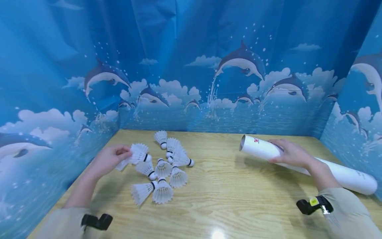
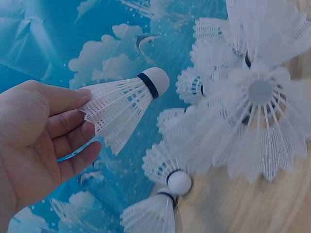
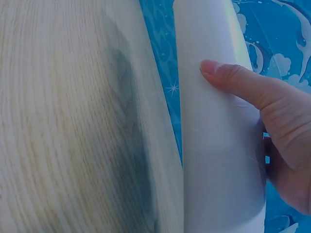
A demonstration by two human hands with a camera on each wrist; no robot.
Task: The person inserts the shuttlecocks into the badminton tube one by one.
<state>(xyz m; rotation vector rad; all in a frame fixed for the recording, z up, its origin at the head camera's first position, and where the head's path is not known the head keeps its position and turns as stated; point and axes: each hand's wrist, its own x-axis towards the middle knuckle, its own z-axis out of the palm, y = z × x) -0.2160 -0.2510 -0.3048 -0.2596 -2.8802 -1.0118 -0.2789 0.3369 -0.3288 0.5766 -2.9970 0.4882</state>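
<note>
Your left hand (image 1: 108, 160) pinches 1 shuttlecock (image 1: 139, 153) by its feathers; your right hand (image 1: 290, 153) grips the white tube (image 1: 343, 173). Squeezing harder could crush the skirt.

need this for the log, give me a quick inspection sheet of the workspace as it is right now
surface: wooden table, pale grain, a glare spot near the front edge
job's things: one shuttlecock pinched by its feather skirt; white tube tilted with its open end raised toward the pile
clutter: loose pile of shuttlecocks lying on the table, left of centre
grippers: left hand holds the single shuttlecock just above the pile; right hand grips the tube near its open end, thumb across it
cables: nothing seen; only a black wrist mount on each sleeve
surroundings: blue dolphin-print backdrop closing in three sides
</note>
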